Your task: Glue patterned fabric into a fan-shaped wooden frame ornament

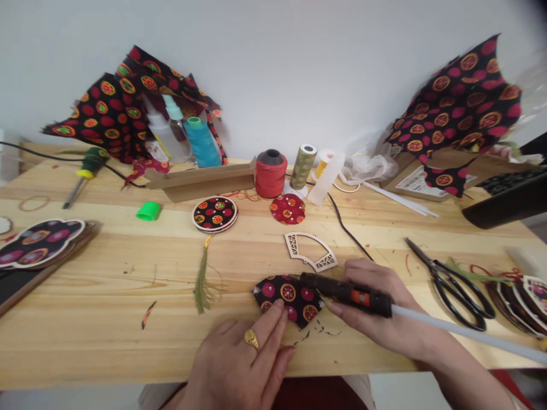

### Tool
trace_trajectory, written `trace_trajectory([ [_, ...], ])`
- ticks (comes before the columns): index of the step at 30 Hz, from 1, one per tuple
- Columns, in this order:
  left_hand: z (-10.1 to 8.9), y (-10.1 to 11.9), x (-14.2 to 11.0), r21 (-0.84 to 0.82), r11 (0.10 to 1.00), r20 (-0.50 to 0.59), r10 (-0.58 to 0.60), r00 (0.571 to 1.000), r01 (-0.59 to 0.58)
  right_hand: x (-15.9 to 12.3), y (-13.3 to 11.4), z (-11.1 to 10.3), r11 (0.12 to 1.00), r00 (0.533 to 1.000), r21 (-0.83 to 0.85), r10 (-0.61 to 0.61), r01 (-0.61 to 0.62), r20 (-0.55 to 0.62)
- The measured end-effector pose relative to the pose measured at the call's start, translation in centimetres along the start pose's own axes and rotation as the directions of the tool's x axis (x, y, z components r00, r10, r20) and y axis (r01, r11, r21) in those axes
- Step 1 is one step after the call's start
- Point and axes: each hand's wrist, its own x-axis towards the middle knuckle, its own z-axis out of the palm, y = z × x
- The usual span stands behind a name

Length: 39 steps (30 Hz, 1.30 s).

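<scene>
My right hand (384, 296) is closed around a black hot glue gun (346, 291), from whose back end a long white glue stick (461, 330) sticks out. The gun's nozzle lies at the upper edge of a fan-shaped piece of dark patterned fabric (288, 292) dotted with small glue-like spots. My left hand (239, 359), with a gold ring, rests on this fabric, its fingers stretched out and pressing it to the table. Just above lies a fan-shaped wooden frame (311, 250) with cut-out ends.
Black scissors (453, 285) lie at right, beside stacked ornaments (523, 302). A round tasselled ornament (214, 214), a red fabric circle (288, 209) and thread spools (270, 173) stand farther back. A screwdriver (83, 173) is at left. A black cable (346, 225) runs behind my right hand.
</scene>
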Motion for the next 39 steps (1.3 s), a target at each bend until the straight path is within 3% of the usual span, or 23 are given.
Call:
trace_trajectory([
  [16,0.07,-0.06,0.18,-0.02,1.0,0.019,0.005,1.0,-0.005,-0.27,0.1,0.06,0.999,0.998,-0.017,-0.035,0.034,-0.047],
  [39,0.0,-0.12,0.06,0.002,1.0,0.012,0.008,1.0,-0.008,0.19,-0.15,-0.08,1.0,1.0,-0.02,-0.022,0.022,0.007],
])
